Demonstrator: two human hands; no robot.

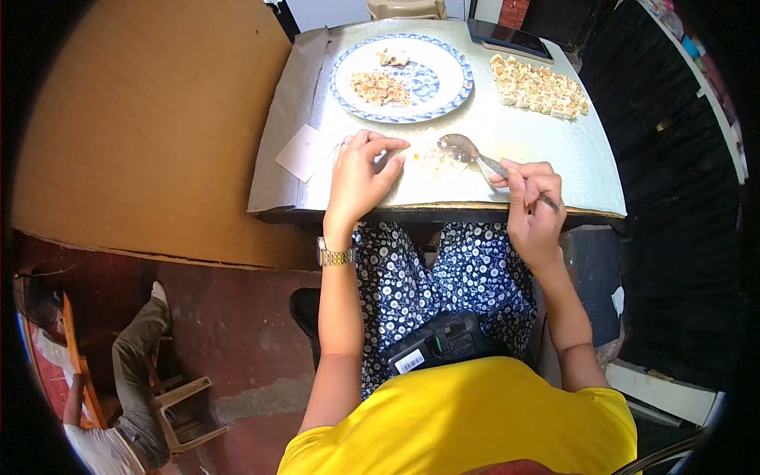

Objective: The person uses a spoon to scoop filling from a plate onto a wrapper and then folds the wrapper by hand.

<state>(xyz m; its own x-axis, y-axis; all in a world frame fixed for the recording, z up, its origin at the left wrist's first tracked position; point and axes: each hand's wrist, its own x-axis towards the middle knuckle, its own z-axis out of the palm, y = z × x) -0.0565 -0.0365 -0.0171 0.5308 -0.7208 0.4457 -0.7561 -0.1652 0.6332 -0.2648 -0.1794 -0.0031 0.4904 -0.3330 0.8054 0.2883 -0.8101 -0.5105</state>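
My right hand (538, 202) grips a metal spoon (461, 149) by its handle, with the bowl low over the table. Beside and under that bowl lies a small patch of chopped filling (437, 161), on what looks like a thin pale wrapper, hard to tell from the bright tabletop. Left of it, my left hand (362, 170) rests on the table with thumb and forefinger apart, the fingertips close to the wrapper's edge. Beyond my hands, an oval platter (336, 89) with a blue patterned rim bears chopped orange filling (381, 89) and a small pale lump (393, 57).
Rows of folded dumplings (538, 87) sit at the table's right, below a dark phone or tablet (511, 39). Pale square wrappers (299, 153) lie at the left edge. A wooden panel (150, 127) stands left; a black curtain (673, 158) hangs right. Another person (134, 380) is at lower left.
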